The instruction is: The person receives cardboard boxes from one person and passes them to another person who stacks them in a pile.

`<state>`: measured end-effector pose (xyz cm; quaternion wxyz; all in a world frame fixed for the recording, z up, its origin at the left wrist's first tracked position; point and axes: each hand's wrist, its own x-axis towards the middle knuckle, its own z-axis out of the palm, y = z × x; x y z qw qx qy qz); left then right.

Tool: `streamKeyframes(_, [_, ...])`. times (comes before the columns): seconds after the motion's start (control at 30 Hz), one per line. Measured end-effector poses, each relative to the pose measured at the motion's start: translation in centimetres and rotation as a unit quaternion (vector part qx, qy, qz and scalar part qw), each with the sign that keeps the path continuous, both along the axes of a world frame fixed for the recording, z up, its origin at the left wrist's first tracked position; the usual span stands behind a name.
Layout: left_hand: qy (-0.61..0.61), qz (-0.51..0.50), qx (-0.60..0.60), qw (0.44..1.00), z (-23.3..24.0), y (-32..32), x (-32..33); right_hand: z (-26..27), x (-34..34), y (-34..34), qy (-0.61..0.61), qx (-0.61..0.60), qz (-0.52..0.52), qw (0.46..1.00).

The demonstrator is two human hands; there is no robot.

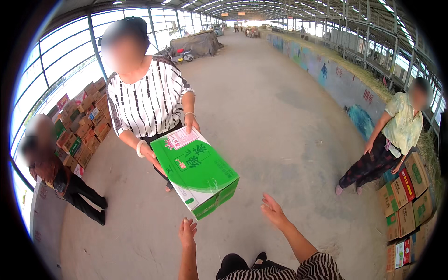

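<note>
A green and white cardboard carton (206, 164) bearing printed writing is held out before me by a person in a striped top (148, 99). That person's two hands grip its far end and left side. Just below the carton's near left corner is my left hand (188, 231), fingers apart and nothing in it; whether a fingertip touches the carton is hard to tell. Off to the right of the box, my right hand (274, 211) is raised with its fingers spread, apart from the carton and holding nothing.
Stacked cardboard boxes (84, 126) line the left side, and more cartons (406, 206) are piled at the right. One person (59, 171) stands at far left, another (395, 129) at right. A low painted wall (329, 75) runs along the concrete floor (252, 115). A scooter (183, 56) is parked farther back.
</note>
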<state>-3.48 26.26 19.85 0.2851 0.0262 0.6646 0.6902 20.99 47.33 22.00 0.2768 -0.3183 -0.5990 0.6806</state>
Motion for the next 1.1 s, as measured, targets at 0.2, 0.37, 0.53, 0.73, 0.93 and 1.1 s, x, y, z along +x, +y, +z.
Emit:
streamKeyframes(0.2, [0.083, -0.066, 0.033, 0.994, 2.9, 5.1, -2.2, 3.3, -5.1, 6.9, 0.060, 0.053, -0.097, 0.992])
streamKeyframes(0.37, [0.114, -0.083, 0.050, 0.989, 5.3, 7.7, -4.7, 3.0, -10.2, 9.4, 0.049, 0.027, -0.065, 0.996])
streamKeyframes(0.53, [0.051, -0.094, 0.101, 0.989, 4.9, 9.1, -6.9, 2.6, -13.8, 9.1, 0.058, -0.046, 0.041, 0.996])
streamKeyframes(0.73, [-0.043, -0.124, 0.166, 0.977, 1.6, 9.7, -8.5, 3.2, -14.2, 6.8, 0.084, -0.088, 0.037, 0.992])
streamKeyframes(0.93, [-0.145, -0.108, 0.191, 0.965, 2.7, 10.3, -7.5, 4.8, -11.9, 4.7, 0.065, -0.072, -0.025, 0.995])
streamKeyframes(1.1, [-0.173, -0.141, 0.254, 0.941, 4.4, 11.2, -4.5, 5.3, -8.4, 3.3, 0.069, -0.041, -0.026, 0.996])
